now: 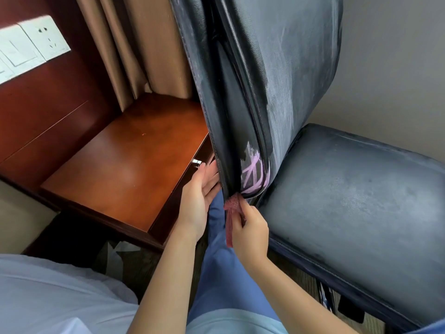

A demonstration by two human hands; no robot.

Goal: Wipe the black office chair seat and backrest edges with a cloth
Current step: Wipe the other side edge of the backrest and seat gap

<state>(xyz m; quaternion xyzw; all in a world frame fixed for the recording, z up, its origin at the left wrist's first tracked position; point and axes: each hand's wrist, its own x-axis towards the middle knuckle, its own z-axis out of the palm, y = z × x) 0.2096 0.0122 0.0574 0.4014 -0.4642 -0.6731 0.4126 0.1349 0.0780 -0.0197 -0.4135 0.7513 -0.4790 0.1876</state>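
The black office chair fills the right side, its backrest [277,68] hazy with grey streaks and its seat [349,189] dusty. Pink-purple scribbles [252,174] mark the bottom of the backrest's side edge. My right hand [250,230] grips a reddish-pink cloth [232,208] and holds it against the lower corner of the backrest edge; part of the cloth hangs down. My left hand [197,198] lies with straight fingers against the back face of the backrest, just left of that edge.
A brown wooden bedside table [125,165] stands left of the chair, close behind my left hand. Beige curtains [144,44] hang behind it. Wall sockets [36,42] sit on the wood panel at upper left. White bedding [48,297] lies bottom left; my blue-trousered leg [224,273] is below the hands.
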